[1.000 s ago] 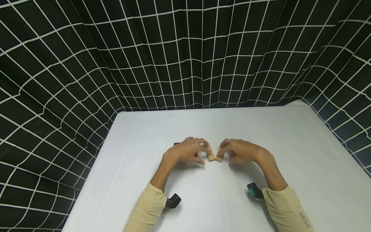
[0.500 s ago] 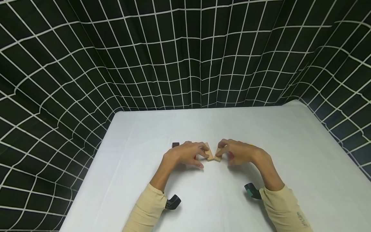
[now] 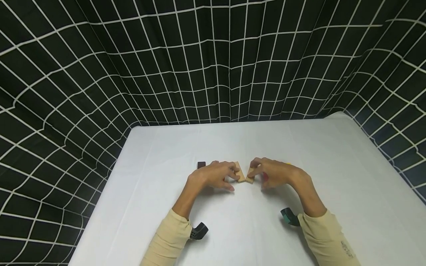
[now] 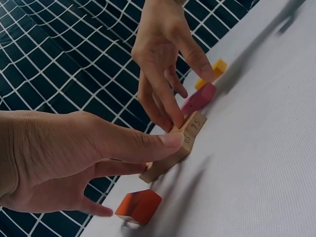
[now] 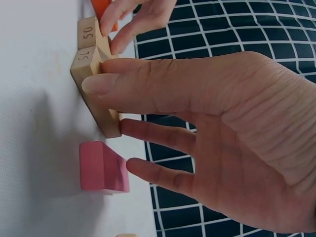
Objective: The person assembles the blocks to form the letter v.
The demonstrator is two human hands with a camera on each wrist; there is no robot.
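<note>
Two pale wooden blocks meet at their near ends in a narrow V on the white table. One, marked 50 (image 5: 88,33), is on the left; the other, marked 75 (image 5: 98,106), is on the right. My left hand (image 3: 213,175) touches the 50 block with its fingertips, its thumb standing off from the block in the head view. With its fingers, my right hand (image 3: 277,173) touches the 75 block, thumb likewise apart. An orange-red block (image 4: 140,206) lies by my left fingers. Beside my right fingers sits a pink block (image 5: 101,168).
A dark block (image 3: 201,164) lies beyond my left hand. Past my right hand is a yellow block (image 4: 212,74). The white tabletop (image 3: 226,229) spreads around both hands, with a black curtain in a white grid pattern (image 3: 213,74) behind it.
More of the dark block now shows behind my left hand, and a yellow piece shows past my right wrist. The left fingers have shifted slightly on their block; both hands still touch the wooden blocks.
</note>
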